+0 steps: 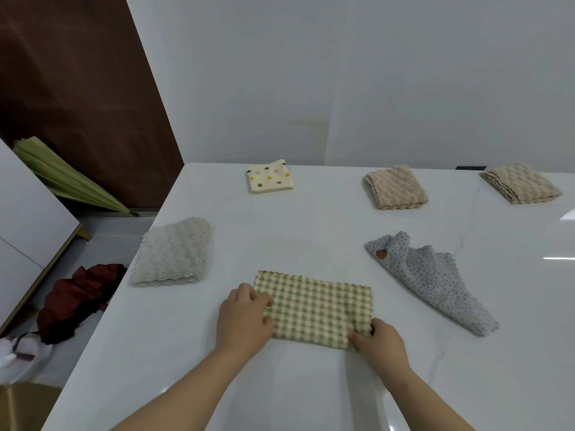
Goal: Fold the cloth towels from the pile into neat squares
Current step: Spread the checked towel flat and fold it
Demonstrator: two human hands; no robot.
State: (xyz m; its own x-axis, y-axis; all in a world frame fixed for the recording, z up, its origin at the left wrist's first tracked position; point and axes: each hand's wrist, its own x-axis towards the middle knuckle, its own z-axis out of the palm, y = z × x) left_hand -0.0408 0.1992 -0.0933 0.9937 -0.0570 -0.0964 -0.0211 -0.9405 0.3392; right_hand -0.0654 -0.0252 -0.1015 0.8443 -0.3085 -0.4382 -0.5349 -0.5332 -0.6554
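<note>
At the lower centre of the frame the green checked towel (317, 309) lies flat on the white surface (280, 384) as a half-folded rectangle, long side running across. The person's hands are apart, one at each end. The left hand (244, 318) curls its fingers over the left short edge, and the right hand (381, 343) pinches the near right corner.

The next fold probably brings one end over the other to make a square. With only one corner held on the right, the layers could slide apart and the fold come out skewed, its wavy edges not meeting. The glossy surface may also let the whole cloth slip.

At right of centre, the grey dotted towel (432, 281) lies crumpled and unfolded, and a wide sweep could snag it. At left of centre sits a folded white fluffy towel (172, 255). Higher in the frame, a cream polka-dot towel (270, 177), a beige towel (394, 188) and a second beige towel (520, 183) lie folded, well apart.
</note>
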